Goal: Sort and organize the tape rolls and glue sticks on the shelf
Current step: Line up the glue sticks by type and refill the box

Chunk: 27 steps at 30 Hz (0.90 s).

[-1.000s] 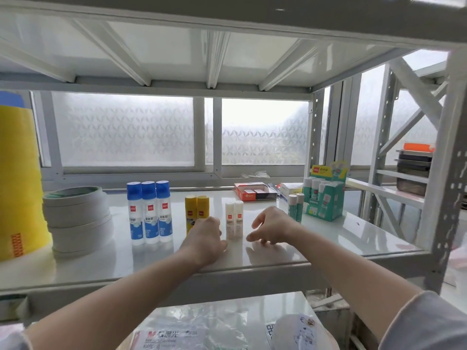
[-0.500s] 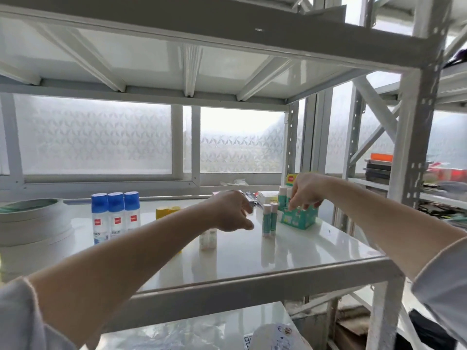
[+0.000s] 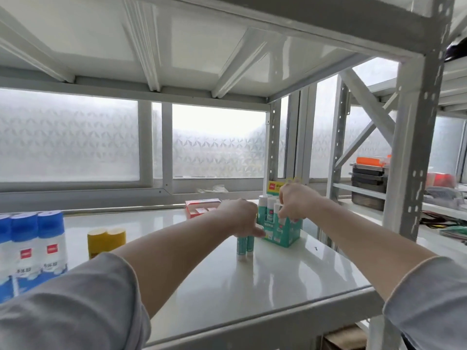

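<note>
Standing at the left edge of the white shelf (image 3: 278, 281), three blue-capped glue bottles (image 3: 38, 246) form a tight row, each touching the next, with red labels on their white bodies. Just right of them, two yellow glue sticks (image 3: 106, 239) stand upright side by side, partly hidden behind the left forearm. Farther back, near the rear edge, an orange box (image 3: 199, 210) lies flat. Toward the right half of the shelf, the left hand (image 3: 240, 218) reaches down over two teal glue sticks (image 3: 244, 245) that stand upright together; its fingers curl around their tops, so its grip pinches that pair, though the caps themselves are covered by the hand. Touching or just beside that pair on the right sits a teal display box (image 3: 283, 232) near the right edge of the shelf, holding more white-capped teal sticks upright. The right hand (image 3: 294, 200) hovers over this box with fingers bent downward among the sticks; whether its grip actually closes on one I cannot tell. Beyond the shelf's right post, on a neighbouring rack, dark stacked trays (image 3: 369, 178) carry an orange lid.
</note>
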{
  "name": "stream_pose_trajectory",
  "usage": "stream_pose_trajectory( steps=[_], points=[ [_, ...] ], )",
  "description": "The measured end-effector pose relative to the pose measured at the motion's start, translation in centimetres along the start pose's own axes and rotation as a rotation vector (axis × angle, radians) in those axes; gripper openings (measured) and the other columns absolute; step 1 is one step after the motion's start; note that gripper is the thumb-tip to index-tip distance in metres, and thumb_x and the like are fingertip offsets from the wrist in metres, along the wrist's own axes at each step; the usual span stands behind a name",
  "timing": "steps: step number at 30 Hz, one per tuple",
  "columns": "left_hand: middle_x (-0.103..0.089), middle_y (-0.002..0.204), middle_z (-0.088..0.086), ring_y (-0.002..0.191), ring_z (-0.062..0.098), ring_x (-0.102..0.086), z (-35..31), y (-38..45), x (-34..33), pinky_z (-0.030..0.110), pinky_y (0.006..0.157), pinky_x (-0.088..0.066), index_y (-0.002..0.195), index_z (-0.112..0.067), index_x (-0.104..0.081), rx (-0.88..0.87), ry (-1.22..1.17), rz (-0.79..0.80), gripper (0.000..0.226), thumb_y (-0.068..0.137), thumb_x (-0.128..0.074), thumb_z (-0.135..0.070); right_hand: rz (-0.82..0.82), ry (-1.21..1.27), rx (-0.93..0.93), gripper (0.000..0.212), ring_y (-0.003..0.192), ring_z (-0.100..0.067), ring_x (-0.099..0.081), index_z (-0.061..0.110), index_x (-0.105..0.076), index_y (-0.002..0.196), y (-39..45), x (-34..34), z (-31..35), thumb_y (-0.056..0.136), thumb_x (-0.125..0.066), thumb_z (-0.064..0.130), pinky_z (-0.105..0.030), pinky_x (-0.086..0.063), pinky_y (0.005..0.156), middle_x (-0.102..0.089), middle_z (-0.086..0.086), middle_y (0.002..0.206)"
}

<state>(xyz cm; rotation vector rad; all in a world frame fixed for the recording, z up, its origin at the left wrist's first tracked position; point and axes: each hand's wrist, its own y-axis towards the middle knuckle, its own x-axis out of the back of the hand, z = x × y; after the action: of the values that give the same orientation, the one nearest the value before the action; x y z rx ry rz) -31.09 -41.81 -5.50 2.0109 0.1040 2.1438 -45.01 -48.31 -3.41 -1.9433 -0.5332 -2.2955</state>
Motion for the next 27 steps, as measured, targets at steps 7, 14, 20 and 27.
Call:
stream_pose_trajectory(
  steps=[7, 14, 20, 27],
  points=[
    [-0.070, 0.093, 0.005, 0.071, 0.016, -0.059, 0.3, 0.9, -1.0, 0.030, 0.064, -0.044, 0.105, -0.011, -0.059, -0.018, 0.104, 0.070, 0.046, 0.085, -0.058, -0.052, 0.003, 0.174, -0.079, 0.019, 0.066, -0.014, -0.073, -0.001, -0.064, 0.092, 1.0, -0.1, -0.8, 0.083, -0.071, 0.013, -0.025, -0.060, 0.059, -0.073, -0.011, 0.076],
    [-0.075, 0.085, 0.012, 0.054, 0.018, -0.064, 0.6, -0.5, 0.4, 0.023, 0.045, -0.048, 0.093, -0.004, -0.063, -0.059, -0.091, 0.068, 0.031, 0.085, -0.067, -0.033, 0.032, 0.221, -0.120, 0.025, 0.072, -0.018, -0.074, -0.002, -0.062, 0.102, 1.2, -0.2, -0.7, 0.083, -0.071, 0.011, -0.026, -0.060, 0.061, -0.073, -0.015, 0.083],
    [-0.071, 0.078, 0.009, 0.037, 0.006, -0.056, 2.3, -2.5, 3.0, 0.017, 0.032, -0.038, 0.073, -0.013, -0.054, -0.131, -0.266, -0.011, 0.027, 0.080, -0.073, -0.030, 0.095, 0.240, -0.087, 0.043, 0.082, -0.021, -0.072, 0.000, -0.057, 0.114, 0.5, -1.0, -1.1, 0.079, -0.075, 0.017, -0.032, -0.061, 0.070, -0.068, -0.013, 0.095],
    [-0.069, 0.076, 0.003, 0.045, 0.007, -0.060, 4.4, -5.3, 6.6, 0.016, 0.039, -0.044, 0.070, -0.015, -0.054, -0.146, -0.327, -0.075, 0.028, 0.077, -0.075, -0.032, 0.220, 0.311, 0.069, 0.031, 0.075, -0.018, -0.074, 0.001, -0.068, 0.097, -1.6, 0.0, -0.9, 0.075, -0.080, 0.020, -0.034, -0.061, 0.076, -0.075, -0.010, 0.085]
  ],
)
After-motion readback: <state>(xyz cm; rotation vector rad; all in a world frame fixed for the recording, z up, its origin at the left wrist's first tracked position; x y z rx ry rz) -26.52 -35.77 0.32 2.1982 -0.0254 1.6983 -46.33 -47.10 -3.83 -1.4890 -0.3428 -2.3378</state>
